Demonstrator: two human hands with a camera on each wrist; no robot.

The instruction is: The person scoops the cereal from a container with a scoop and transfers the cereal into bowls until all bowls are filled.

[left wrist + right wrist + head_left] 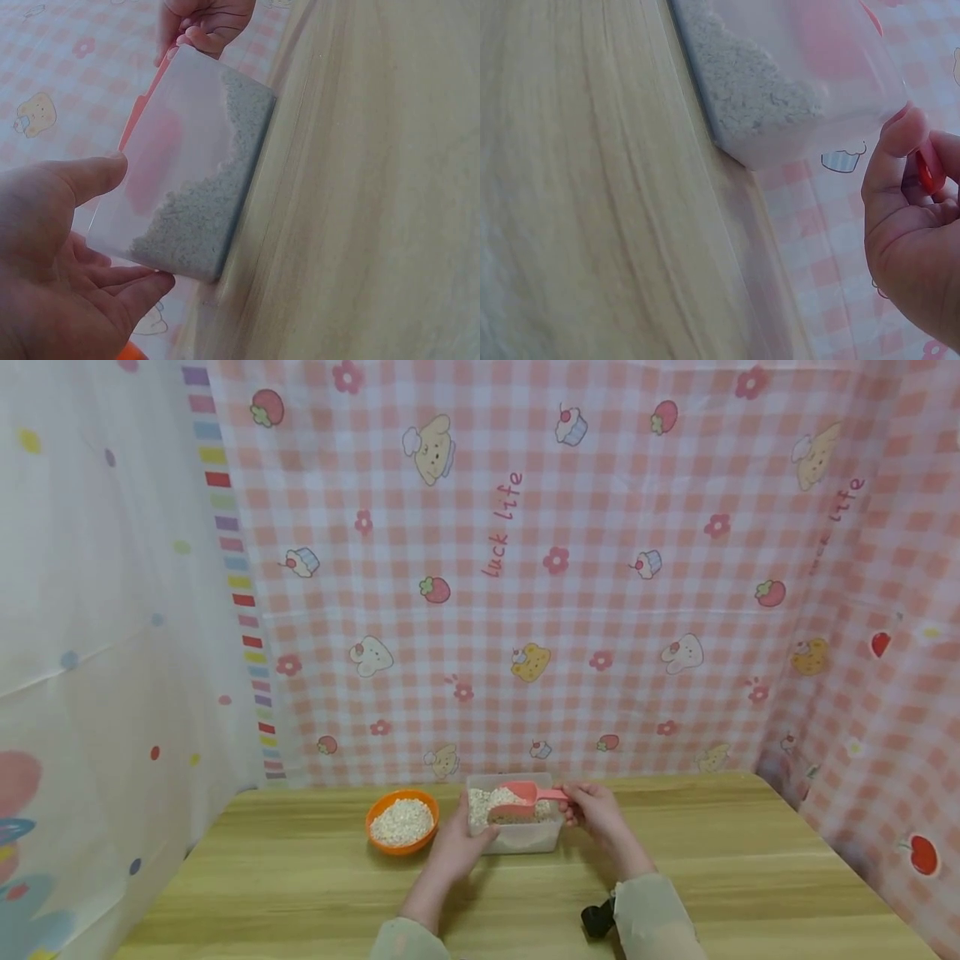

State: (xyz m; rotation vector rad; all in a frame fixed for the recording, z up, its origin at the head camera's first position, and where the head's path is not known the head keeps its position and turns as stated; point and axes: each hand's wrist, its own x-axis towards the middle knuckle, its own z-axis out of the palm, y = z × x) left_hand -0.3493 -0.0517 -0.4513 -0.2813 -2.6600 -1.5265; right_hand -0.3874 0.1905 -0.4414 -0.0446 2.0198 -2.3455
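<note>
A clear plastic container (525, 841) of pale flakes like oats stands on the table toward its far edge. My left hand (455, 846) grips its left end, the thumb along the near wall and the fingers at the side. In the left wrist view, the flakes (199, 229) slope up unevenly against the wall. My right hand (596, 810) pinches the handle of a pink scoop (525, 793) at the container's right end. The scoop's bowl lies over the flakes inside the rim, with some flakes in it. Through the wall the scoop shows as a pink blur.
Left of the container stands an orange bowl (403, 851) heaped with the same flakes (405, 822). A small black object (597, 920) shows beside the right sleeve. Behind the wooden table (300, 877) hangs a pink checked curtain (495, 635), with more cloth at both sides.
</note>
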